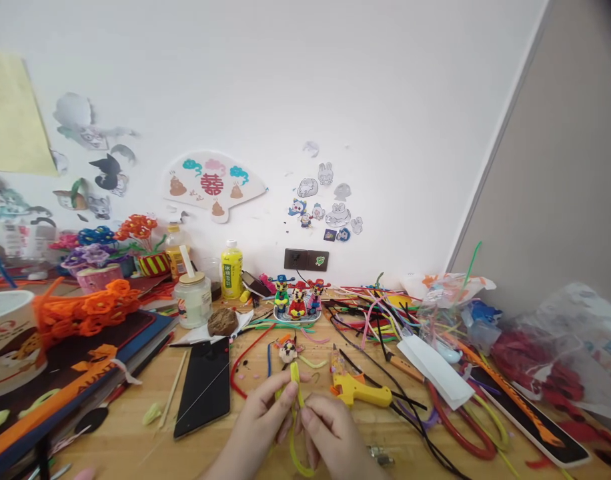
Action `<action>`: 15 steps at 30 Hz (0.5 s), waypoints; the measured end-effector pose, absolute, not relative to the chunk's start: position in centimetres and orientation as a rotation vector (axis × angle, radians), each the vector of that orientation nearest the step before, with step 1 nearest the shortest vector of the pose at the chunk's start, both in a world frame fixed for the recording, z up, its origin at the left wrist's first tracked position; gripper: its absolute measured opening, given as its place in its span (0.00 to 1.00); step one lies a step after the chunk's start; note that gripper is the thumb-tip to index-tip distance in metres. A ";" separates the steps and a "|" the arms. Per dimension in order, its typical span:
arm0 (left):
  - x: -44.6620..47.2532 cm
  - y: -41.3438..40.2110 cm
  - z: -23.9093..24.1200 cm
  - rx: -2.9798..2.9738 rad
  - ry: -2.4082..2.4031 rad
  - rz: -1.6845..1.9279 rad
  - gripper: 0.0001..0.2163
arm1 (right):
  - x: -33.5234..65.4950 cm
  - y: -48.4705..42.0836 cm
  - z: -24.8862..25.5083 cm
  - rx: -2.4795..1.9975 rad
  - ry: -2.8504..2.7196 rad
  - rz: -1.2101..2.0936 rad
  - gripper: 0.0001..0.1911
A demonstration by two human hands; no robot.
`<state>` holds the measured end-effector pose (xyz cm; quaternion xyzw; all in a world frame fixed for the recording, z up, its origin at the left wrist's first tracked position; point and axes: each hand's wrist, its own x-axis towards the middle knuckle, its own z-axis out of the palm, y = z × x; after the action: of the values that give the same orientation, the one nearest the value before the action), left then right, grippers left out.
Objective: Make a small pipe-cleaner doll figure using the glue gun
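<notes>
Both my hands meet low in the middle of the wooden desk (135, 440). My left hand (258, 420) pinches a yellow pipe cleaner (295, 383) near its upper end. My right hand (330, 433) grips the same pipe cleaner lower down, where it loops toward the desk's front edge. Just beyond the fingers lies a small pipe-cleaner figure (288, 350). A yellow glue gun (358, 390) rests to the right of my hands.
A black phone (204, 387) lies left of my hands. A heap of coloured pipe cleaners (385, 313) and plastic bags (560, 347) fill the right side. Three small figurines (298, 300), a yellow bottle (231, 269), a jar (193, 300), orange pipe-cleaner flowers (85, 310) and books (75, 373) stand behind and left.
</notes>
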<state>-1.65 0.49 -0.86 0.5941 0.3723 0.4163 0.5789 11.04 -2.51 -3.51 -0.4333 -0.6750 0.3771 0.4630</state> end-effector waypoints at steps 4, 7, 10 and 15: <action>-1.6 0.6 -1.1 1.452 0.893 0.960 0.21 | 11.3 -2.6 -2.9 -1.108 -1.780 0.716 0.22; -1.6 0.5 -0.9 1.587 0.889 0.976 0.21 | 12.0 -2.3 -2.4 -1.154 -1.664 0.616 0.18; -1.4 0.2 -0.9 1.702 0.799 0.886 0.21 | 12.5 -1.9 -2.2 -1.048 -1.484 0.848 0.16; -1.2 -0.2 -1.1 1.516 0.732 0.656 0.21 | 12.9 -1.7 -1.8 -0.852 -1.393 1.135 0.17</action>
<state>-1.21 -0.21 -1.12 0.6590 0.3184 0.2850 0.6190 12.94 -1.72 -1.76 -0.3592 -0.5873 0.4784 0.5452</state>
